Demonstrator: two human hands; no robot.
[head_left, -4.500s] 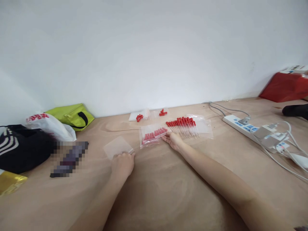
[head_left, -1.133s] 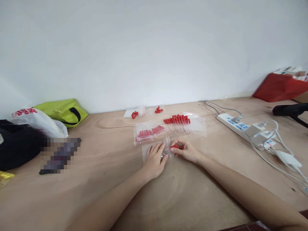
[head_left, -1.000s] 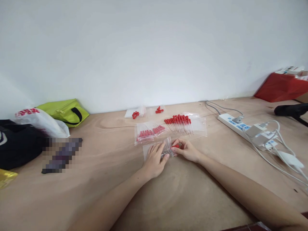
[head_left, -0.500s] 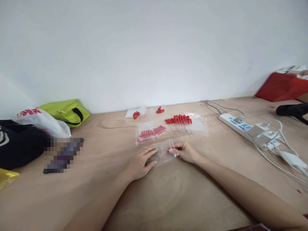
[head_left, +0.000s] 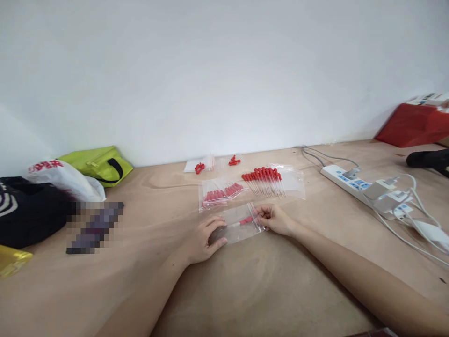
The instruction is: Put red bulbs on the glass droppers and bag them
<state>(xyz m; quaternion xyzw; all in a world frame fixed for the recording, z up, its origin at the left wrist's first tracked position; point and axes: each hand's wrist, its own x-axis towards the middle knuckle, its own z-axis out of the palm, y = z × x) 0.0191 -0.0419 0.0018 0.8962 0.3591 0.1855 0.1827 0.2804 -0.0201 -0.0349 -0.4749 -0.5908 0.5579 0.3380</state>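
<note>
A clear zip-lock bag (head_left: pixel 235 235) lies flat in front of me, its red-lined mouth to the right. Inside it is a dropper with a red rubber bulb (head_left: pixel 246 220) and a thin pale tube pointing left. My left hand (head_left: pixel 204 238) rests over the bag's left end, thumb and fingers apart. At the mouth, my right hand (head_left: pixel 273 220) pinches the bag's edge; its fingertips are partly hidden. Just beyond lie bagged red-bulb droppers (head_left: pixel 224 193) and, to their right, a row of loose red-bulb droppers (head_left: pixel 261 175) on clear bags.
Two small groups of red bulbs (head_left: pixel 199 168) lie on bags near the wall. A white power strip (head_left: pixel 345 182) with plugged-in chargers and cables stands right. Along the left are a green pouch (head_left: pixel 94 161), a white plastic bag (head_left: pixel 66 180) and a black bag (head_left: pixel 31 215).
The dropper has moved further left into the bag, so its whole red bulb now shows inside. My right hand has shifted slightly from the bulb to the bag's mouth. My left hand stays at the left end.
</note>
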